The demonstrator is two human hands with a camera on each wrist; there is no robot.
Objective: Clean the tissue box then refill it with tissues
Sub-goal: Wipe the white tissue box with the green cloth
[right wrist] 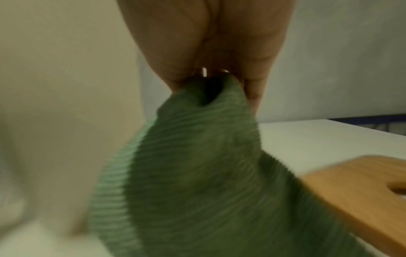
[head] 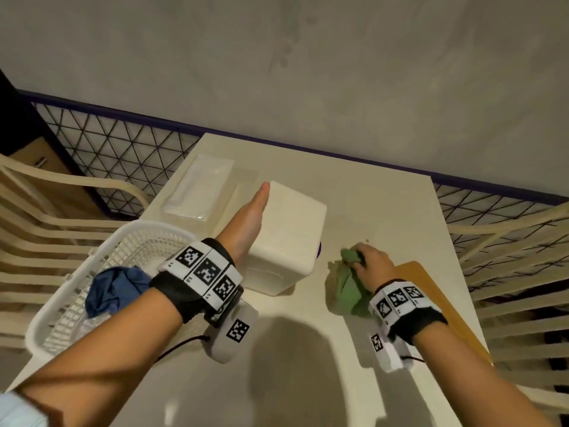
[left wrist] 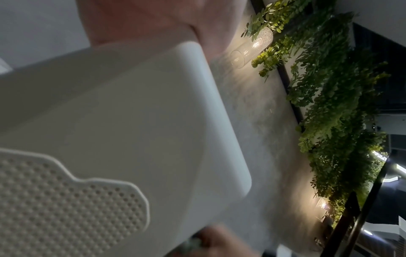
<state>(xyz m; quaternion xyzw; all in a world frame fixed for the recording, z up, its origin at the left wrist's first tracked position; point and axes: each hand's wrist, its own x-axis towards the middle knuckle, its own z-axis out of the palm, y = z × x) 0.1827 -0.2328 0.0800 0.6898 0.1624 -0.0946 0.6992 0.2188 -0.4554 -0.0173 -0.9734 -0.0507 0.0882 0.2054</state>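
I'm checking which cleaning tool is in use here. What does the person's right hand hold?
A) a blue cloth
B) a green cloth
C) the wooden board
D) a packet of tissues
B: the right hand has its fingers curled round the green cloth on the table, beside the tissue box; the right wrist view shows the same ribbed green fabric pinched in the fingers.

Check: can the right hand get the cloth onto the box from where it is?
Probably yes. The right hand already grips the green cloth on the table just right of the box, with nothing between them; the left hand lies along the box's left side.
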